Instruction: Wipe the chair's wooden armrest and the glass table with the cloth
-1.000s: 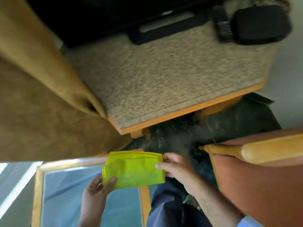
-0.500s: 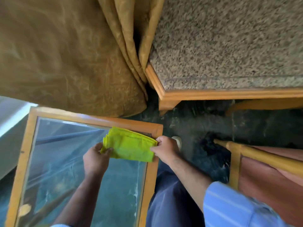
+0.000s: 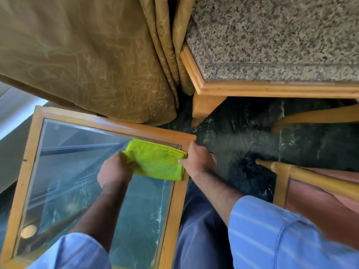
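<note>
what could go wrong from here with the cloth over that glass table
The folded cloth sits over the far right corner of the glass table, pinched at each end by the left hand and right hand. Wiping only there would likely miss the pale streaks lower on the glass. The curtain hangs over the far edge, so it may snag. Hard pressure near the corner could stress the pane.

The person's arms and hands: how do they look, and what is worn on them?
Both hands, the left hand and the right hand, are bare, with no gloves, rings or watch visible. Each arm has a light blue sleeve with paler stripes, pushed up so the forearms are uncovered.
</note>
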`<action>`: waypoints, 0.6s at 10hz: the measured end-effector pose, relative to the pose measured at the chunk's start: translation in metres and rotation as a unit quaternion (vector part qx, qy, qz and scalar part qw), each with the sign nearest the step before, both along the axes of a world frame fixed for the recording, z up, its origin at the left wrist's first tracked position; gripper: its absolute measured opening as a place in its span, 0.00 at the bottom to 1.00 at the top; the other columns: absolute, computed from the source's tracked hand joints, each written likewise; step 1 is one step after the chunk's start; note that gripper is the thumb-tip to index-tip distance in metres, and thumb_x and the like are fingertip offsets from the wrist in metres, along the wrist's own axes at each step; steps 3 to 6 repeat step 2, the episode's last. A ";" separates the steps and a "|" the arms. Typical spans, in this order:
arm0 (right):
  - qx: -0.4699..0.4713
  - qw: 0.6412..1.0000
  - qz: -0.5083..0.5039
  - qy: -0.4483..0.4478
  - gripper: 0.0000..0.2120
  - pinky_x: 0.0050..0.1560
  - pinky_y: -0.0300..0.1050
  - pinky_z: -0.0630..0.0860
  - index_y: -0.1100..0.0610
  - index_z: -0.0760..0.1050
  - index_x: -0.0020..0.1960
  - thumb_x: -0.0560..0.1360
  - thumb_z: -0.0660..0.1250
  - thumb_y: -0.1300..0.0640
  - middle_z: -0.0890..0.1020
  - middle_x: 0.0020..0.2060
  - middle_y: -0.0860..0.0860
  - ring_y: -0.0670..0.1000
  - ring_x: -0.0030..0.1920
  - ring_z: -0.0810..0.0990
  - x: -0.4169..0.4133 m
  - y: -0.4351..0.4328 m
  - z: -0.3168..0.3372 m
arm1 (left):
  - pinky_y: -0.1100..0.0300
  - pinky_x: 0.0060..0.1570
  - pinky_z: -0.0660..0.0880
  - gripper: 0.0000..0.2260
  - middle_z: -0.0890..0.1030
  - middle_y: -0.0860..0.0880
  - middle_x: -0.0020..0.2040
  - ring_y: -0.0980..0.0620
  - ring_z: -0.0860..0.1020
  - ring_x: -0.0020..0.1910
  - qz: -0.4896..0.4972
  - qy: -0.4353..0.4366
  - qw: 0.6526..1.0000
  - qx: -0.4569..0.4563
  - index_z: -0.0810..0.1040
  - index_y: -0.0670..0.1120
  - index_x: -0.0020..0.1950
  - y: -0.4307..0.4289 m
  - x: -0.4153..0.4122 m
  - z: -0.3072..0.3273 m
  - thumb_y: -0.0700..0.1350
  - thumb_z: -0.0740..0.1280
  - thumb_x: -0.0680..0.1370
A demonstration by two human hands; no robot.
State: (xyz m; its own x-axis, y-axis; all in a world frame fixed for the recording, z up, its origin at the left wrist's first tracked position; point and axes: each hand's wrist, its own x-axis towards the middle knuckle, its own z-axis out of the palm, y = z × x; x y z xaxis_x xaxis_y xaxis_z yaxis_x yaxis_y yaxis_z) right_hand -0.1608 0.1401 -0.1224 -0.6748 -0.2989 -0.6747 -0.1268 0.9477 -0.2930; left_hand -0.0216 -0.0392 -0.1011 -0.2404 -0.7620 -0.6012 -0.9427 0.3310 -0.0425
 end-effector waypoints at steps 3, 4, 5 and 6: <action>0.015 0.985 0.107 0.131 0.36 0.60 0.54 0.77 0.60 0.71 0.65 0.73 0.68 0.32 0.81 0.63 0.60 0.60 0.65 0.78 0.001 0.020 0.063 | 0.38 0.75 0.65 0.37 0.68 0.35 0.79 0.37 0.64 0.80 -0.069 0.054 0.996 -0.035 0.63 0.36 0.78 0.024 0.002 0.052 0.59 0.69 0.79; 0.015 0.985 0.107 0.131 0.36 0.60 0.54 0.77 0.60 0.71 0.65 0.73 0.68 0.32 0.81 0.63 0.60 0.60 0.65 0.78 0.001 0.020 0.063 | 0.38 0.75 0.65 0.37 0.68 0.35 0.79 0.37 0.64 0.80 -0.069 0.054 0.996 -0.035 0.63 0.36 0.78 0.024 0.002 0.052 0.59 0.69 0.79; 0.015 0.985 0.107 0.131 0.36 0.60 0.54 0.77 0.60 0.71 0.65 0.73 0.68 0.32 0.81 0.63 0.60 0.60 0.65 0.78 0.001 0.020 0.063 | 0.38 0.75 0.65 0.37 0.68 0.35 0.79 0.37 0.64 0.80 -0.069 0.054 0.996 -0.035 0.63 0.36 0.78 0.024 0.002 0.052 0.59 0.69 0.79; 0.015 0.985 0.107 0.131 0.36 0.60 0.54 0.77 0.60 0.71 0.65 0.73 0.68 0.32 0.81 0.63 0.60 0.60 0.65 0.78 0.001 0.020 0.063 | 0.38 0.75 0.65 0.37 0.68 0.35 0.79 0.37 0.64 0.80 -0.069 0.054 0.996 -0.035 0.63 0.36 0.78 0.024 0.002 0.052 0.59 0.69 0.79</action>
